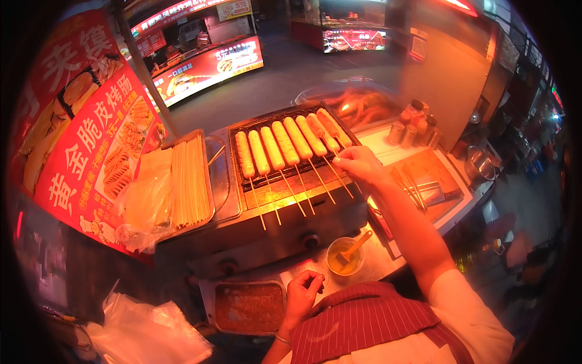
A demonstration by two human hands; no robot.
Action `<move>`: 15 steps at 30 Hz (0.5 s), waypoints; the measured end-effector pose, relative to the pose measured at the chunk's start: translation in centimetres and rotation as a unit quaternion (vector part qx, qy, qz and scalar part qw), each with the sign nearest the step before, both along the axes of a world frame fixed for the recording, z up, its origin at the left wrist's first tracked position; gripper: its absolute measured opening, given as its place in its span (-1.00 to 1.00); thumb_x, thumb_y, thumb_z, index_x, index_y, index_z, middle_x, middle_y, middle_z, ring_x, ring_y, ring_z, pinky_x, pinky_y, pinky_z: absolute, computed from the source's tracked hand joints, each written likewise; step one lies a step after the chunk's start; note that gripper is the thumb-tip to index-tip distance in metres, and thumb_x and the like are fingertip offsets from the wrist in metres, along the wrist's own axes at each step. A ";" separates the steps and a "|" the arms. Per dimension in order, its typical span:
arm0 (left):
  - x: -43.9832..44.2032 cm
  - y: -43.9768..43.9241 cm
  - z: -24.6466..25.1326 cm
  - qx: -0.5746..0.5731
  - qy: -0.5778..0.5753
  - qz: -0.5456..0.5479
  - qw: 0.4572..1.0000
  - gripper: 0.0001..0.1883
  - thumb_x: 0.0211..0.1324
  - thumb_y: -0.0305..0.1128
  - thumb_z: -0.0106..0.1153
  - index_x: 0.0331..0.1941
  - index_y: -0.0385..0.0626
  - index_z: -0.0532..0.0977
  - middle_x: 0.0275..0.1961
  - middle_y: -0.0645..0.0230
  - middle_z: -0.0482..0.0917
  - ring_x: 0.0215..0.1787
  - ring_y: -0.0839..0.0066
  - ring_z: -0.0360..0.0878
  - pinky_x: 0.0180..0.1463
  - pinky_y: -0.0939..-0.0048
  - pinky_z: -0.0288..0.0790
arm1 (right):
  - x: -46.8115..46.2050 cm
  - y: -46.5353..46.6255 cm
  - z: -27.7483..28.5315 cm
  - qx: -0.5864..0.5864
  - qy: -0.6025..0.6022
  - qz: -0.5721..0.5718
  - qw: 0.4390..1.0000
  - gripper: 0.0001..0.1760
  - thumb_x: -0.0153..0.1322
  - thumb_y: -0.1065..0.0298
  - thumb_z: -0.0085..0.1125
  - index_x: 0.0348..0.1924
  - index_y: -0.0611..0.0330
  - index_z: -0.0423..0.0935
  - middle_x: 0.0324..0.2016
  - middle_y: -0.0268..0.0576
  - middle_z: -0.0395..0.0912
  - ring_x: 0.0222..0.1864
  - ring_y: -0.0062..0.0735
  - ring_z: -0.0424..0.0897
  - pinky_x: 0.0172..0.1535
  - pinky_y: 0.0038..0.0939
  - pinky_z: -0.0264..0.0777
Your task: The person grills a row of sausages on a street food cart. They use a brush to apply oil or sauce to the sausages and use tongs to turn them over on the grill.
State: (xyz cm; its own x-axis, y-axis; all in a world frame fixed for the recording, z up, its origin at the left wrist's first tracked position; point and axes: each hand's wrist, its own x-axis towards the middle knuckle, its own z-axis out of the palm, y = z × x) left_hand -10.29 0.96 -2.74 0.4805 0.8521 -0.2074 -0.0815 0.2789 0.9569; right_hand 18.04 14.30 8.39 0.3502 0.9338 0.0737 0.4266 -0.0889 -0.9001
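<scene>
Several skewered sausages lie side by side on a dark grill tray, their wooden sticks pointing towards me. At the right end of the row my right hand has its fingertips closed on a wooden skewer, close below the last sausages. My left hand is held low in front of my apron, fingers curled with thumb near the index finger; nothing shows in it. Beside it stands a tub of yellowish liquid with a brush resting inside. A metal tray of reddish-brown sauce lies to its left.
Left of the grill, a tray holds many bamboo skewers and plastic-wrapped paper bags. Seasoning shakers stand at the right, near tongs on a board. Plastic bags hang low left. Grill knobs face me.
</scene>
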 end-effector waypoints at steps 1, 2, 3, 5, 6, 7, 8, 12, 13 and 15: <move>-0.1 -0.1 -0.3 -0.004 -0.001 0.005 1.000 -0.87 0.25 -0.43 0.14 -0.37 -0.23 0.53 -0.50 0.43 0.55 -0.47 0.67 0.47 -0.36 0.60 0.34 | -0.6 -0.2 0.3 0.002 0.053 0.019 0.998 -0.74 0.30 0.23 0.29 -0.40 0.30 0.61 -0.59 -0.26 0.52 -0.54 -0.56 0.45 -0.45 -0.47 0.28; -0.1 -0.1 -0.5 -0.008 -0.003 0.009 1.000 -0.87 0.25 -0.42 0.15 -0.37 -0.23 0.53 -0.50 0.42 0.55 -0.47 0.67 0.47 -0.37 0.60 0.34 | -1.3 -0.6 0.8 0.003 0.106 0.037 0.994 -0.76 0.33 0.25 0.28 -0.36 0.27 0.58 -0.59 -0.35 0.46 -0.59 -0.63 0.36 -0.50 -0.53 0.20; 0.0 -0.2 -0.4 -0.014 -0.007 0.009 1.000 -0.87 0.25 -0.42 0.15 -0.37 -0.23 0.53 -0.50 0.42 0.55 -0.47 0.66 0.47 -0.37 0.60 0.34 | -2.0 -1.0 1.3 0.003 0.159 0.051 0.986 -0.78 0.35 0.26 0.27 -0.31 0.24 0.54 -0.60 -0.43 0.39 -0.63 -0.71 0.28 -0.56 -0.60 0.12; 0.2 -0.3 -0.2 -0.026 -0.017 0.008 0.999 -0.87 0.25 -0.43 0.15 -0.37 -0.23 0.53 -0.51 0.42 0.55 -0.48 0.66 0.47 -0.37 0.60 0.33 | -3.5 -1.1 1.6 0.015 0.190 0.083 0.978 -0.78 0.36 0.26 0.27 -0.29 0.24 0.53 -0.59 -0.44 0.38 -0.64 -0.72 0.26 -0.58 -0.62 0.09; 0.2 -0.3 -0.4 -0.025 -0.023 0.008 0.999 -0.87 0.25 -0.43 0.15 -0.37 -0.23 0.54 -0.51 0.42 0.55 -0.48 0.66 0.47 -0.37 0.60 0.33 | -4.5 -0.9 1.6 0.021 0.206 0.099 0.973 -0.78 0.37 0.26 0.27 -0.28 0.24 0.53 -0.59 -0.45 0.37 -0.64 -0.73 0.25 -0.58 -0.63 0.08; 0.2 -0.3 -0.7 -0.025 -0.030 0.005 0.999 -0.88 0.25 -0.43 0.14 -0.37 -0.23 0.54 -0.51 0.42 0.55 -0.48 0.66 0.46 -0.37 0.60 0.33 | -5.4 -0.7 1.6 0.017 0.218 0.108 0.970 -0.77 0.37 0.26 0.26 -0.27 0.24 0.52 -0.60 -0.45 0.37 -0.64 -0.73 0.24 -0.59 -0.62 0.07; 0.2 -0.3 -0.9 -0.024 -0.037 0.003 0.999 -0.88 0.25 -0.43 0.14 -0.37 -0.22 0.54 -0.51 0.42 0.55 -0.48 0.66 0.46 -0.37 0.60 0.33 | -6.5 -0.4 1.6 0.013 0.230 0.117 0.966 -0.77 0.37 0.26 0.26 -0.27 0.24 0.52 -0.60 -0.45 0.36 -0.64 -0.73 0.24 -0.59 -0.62 0.06; -0.4 -0.1 -1.2 -0.026 -0.036 0.011 0.999 -0.86 0.27 -0.42 0.14 -0.38 -0.22 0.53 -0.49 0.48 0.54 -0.44 0.71 0.48 -0.32 0.63 0.37 | -10.5 1.4 1.3 -0.017 0.207 0.134 0.969 -0.76 0.38 0.24 0.26 -0.28 0.25 0.53 -0.58 -0.41 0.39 -0.61 -0.71 0.29 -0.58 -0.61 0.10; -0.5 -0.1 -1.3 -0.021 -0.033 0.013 0.999 -0.86 0.27 -0.42 0.14 -0.39 -0.22 0.52 -0.49 0.48 0.54 -0.44 0.71 0.48 -0.32 0.63 0.37 | -11.2 1.8 0.9 -0.016 0.213 0.139 0.967 -0.74 0.37 0.22 0.27 -0.27 0.25 0.53 -0.55 -0.39 0.41 -0.57 -0.70 0.33 -0.57 -0.61 0.12; -0.7 0.0 -1.2 -0.017 -0.028 0.018 0.999 -0.86 0.27 -0.43 0.14 -0.39 -0.21 0.52 -0.49 0.48 0.55 -0.45 0.71 0.48 -0.32 0.63 0.37 | -12.8 2.5 -0.1 -0.013 0.240 0.127 0.962 -0.73 0.37 0.19 0.28 -0.35 0.23 0.54 -0.59 -0.41 0.41 -0.59 -0.64 0.38 -0.53 -0.59 0.25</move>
